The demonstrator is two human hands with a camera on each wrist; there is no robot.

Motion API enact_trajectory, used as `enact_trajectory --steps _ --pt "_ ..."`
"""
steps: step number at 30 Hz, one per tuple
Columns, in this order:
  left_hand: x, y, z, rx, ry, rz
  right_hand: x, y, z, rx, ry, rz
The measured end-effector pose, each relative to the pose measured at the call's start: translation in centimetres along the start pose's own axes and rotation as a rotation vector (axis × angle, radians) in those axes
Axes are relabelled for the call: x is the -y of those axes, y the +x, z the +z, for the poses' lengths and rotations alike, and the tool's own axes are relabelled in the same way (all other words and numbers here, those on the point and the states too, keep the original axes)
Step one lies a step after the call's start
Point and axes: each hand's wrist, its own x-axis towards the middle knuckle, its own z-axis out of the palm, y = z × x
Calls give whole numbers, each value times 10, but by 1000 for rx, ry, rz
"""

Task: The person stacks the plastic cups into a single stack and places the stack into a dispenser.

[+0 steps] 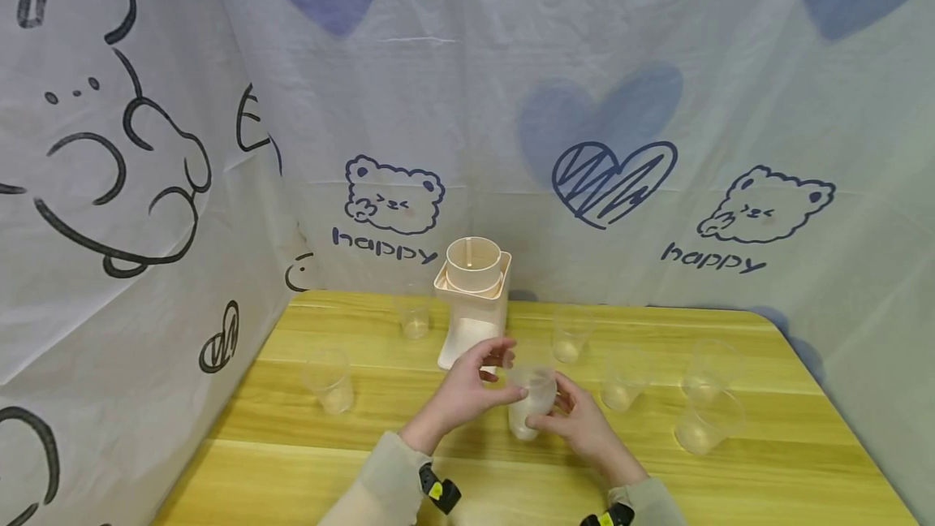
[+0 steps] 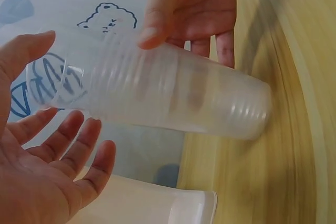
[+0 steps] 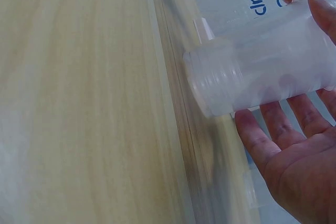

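Note:
A tall stack of nested clear plastic cups is tilted between the two hands above the table. My left hand spans the stack's open end, its thumb on one side and its bent fingers on the other, as the left wrist view shows. Lower down, my right hand holds the same stack with thumb and fingers. The ribbed base of the stack points toward the table in the right wrist view. Just beyond the left hand stands a cream plastic dispenser with a round tube on top.
Single clear cups stand about the wooden table: one cup at left, one cup beside the dispenser, and several more, including a cup and a cup, on the right. A printed white cloth hangs behind.

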Motion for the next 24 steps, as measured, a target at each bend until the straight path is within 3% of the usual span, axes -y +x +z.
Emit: enact_trajectory --steps 14,24 --pt "12 -3 2 65 43 5 0 0 0 2 19 8" --pt "14 -5 4 62 90 -45 -1 0 1 -4 0 2"
